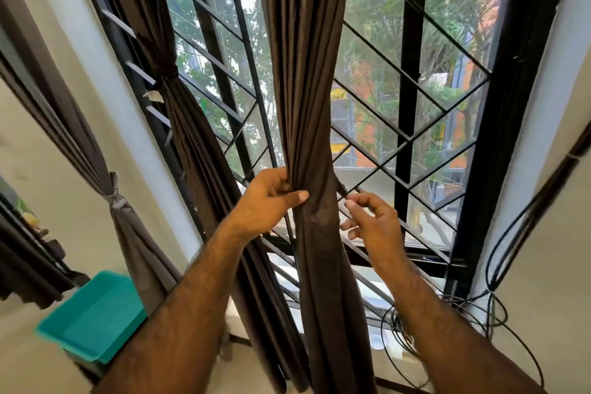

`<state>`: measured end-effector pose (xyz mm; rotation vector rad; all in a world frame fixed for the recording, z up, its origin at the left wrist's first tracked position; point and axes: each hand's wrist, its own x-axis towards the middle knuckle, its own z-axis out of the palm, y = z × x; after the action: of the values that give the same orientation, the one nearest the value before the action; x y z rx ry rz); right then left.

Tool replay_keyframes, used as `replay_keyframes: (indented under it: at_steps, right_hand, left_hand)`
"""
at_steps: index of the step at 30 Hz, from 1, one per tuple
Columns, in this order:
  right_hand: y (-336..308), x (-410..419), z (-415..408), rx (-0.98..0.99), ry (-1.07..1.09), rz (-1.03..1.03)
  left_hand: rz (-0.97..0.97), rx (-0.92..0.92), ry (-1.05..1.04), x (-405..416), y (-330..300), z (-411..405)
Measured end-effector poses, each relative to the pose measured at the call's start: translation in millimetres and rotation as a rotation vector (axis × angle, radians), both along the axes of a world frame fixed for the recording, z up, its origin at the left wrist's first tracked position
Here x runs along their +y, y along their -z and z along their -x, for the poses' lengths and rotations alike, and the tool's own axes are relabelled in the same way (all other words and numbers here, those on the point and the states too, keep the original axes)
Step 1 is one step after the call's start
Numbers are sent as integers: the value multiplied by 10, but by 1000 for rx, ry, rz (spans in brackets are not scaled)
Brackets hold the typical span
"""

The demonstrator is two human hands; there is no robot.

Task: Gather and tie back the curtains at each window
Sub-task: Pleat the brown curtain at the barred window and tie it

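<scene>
2 hands: flank the gathered curtain
Left hand: clasps its bunched folds
Right hand: just beside it, loosely curled, holding nothing

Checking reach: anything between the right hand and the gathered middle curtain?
Nothing visible. The right hand hovers open just right of the middle curtain, only open air between them. The left hand already grips the bunched folds.

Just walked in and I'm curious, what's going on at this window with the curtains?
A person is bunching the middle brown curtain at the barred window. The left hand grips the gathered folds, while the right hand hovers beside them, fingers loosely curled, holding nothing. This curtain is not yet tied. Two curtains further left are already tied back.
</scene>
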<state>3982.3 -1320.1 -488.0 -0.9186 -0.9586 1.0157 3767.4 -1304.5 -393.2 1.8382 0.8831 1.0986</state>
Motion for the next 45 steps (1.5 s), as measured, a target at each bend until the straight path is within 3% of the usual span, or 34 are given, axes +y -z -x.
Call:
replay_keyframes:
  at_steps: [6,12,18,20,23,29,36,40,45]
  right_hand:
    - [-31,71,51,-219,-174,56]
    - [-121,52,-67,-78,-16,-127]
    - [-129,-154,235,-362,210,-267]
    - [-82,-210,248,-511,271,-317]
    - [-32,-249,224,-663,316,-333]
    - [-207,-323,150,-463,208,-319]
    - [-260,-207,113,-330,147,-185]
    - [-287,-177,45,-281,98,-136]
    - [-399,-258,58,-257,146,-166]
  left_hand:
    - [37,16,193,34,-45,93]
    - [-86,124,-96,104,-34,61]
    - [-351,338,-493,19,18,-240]
    - [-351,308,-504,-15,39,-315]
    - [-217,174,-365,3,77,-335]
    - [96,-17,40,-66,37,-249]
    - [63,4,-183,44,62,-303]
    - [-55,149,-73,110,20,-279]
    - [-2,23,-17,132,37,-345]
